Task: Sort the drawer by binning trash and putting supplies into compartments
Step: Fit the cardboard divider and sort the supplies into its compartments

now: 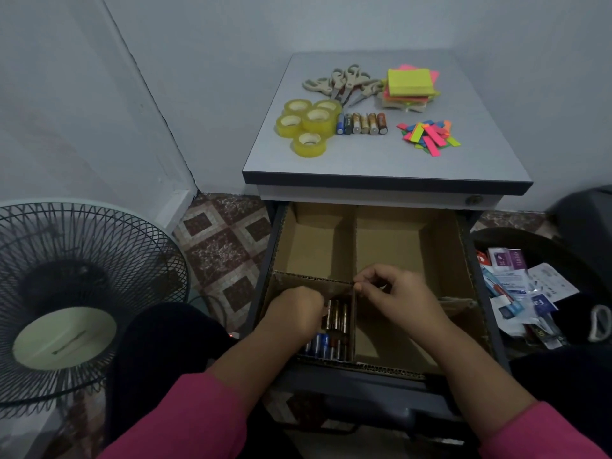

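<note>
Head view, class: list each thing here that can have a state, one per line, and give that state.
Drawer: pulled open, cardboard dividers inside.
Near-left compartment: holds batteries.
Far compartments: nothing visible inside.
Left hand: curled, reaching into the batteries.
Right hand: pinching the divider top.
Tape rolls: lying flat on the cabinet top.
Scissors: piled, closed.
Bin: holds wrappers.

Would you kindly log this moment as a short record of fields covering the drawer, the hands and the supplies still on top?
drawer: open, cardboard dividers forming four compartments
front-left compartment: batteries lying inside
left hand: fingers curled, down among the batteries
right hand: pinching the divider at the centre crossing
cabinet top: tape rolls, six loose batteries, scissors, sticky notes, coloured tabs
bin: wrappers, right of drawer
</note>
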`<state>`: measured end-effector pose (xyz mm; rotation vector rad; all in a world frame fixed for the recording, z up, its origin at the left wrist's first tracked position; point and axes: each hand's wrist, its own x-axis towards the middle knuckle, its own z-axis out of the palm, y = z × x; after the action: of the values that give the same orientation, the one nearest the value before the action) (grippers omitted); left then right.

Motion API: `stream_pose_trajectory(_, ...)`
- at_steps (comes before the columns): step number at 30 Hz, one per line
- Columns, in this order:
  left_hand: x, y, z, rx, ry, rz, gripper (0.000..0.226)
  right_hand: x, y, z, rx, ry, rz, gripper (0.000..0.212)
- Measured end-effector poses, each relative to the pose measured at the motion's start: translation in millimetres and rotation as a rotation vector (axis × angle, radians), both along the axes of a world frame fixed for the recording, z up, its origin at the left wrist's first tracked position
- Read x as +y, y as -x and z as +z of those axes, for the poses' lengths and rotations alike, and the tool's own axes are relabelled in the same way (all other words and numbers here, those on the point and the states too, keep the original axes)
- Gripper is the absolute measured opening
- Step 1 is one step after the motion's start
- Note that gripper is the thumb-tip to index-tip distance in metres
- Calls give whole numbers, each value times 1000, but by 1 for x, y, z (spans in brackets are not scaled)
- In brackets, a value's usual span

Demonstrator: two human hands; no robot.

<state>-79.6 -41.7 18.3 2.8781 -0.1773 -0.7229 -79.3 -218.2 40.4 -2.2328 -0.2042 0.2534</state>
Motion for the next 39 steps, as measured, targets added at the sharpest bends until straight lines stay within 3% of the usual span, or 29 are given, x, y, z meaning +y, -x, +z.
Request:
stream_pose_trajectory(10,2,10,-1,-71,-168,-49,25,-1,2,3,19,5,10,15)
stream_pose_trajectory(39,-5,15,15,-127,-231,-174,24,-1,1,-2,0,-14,-2,15)
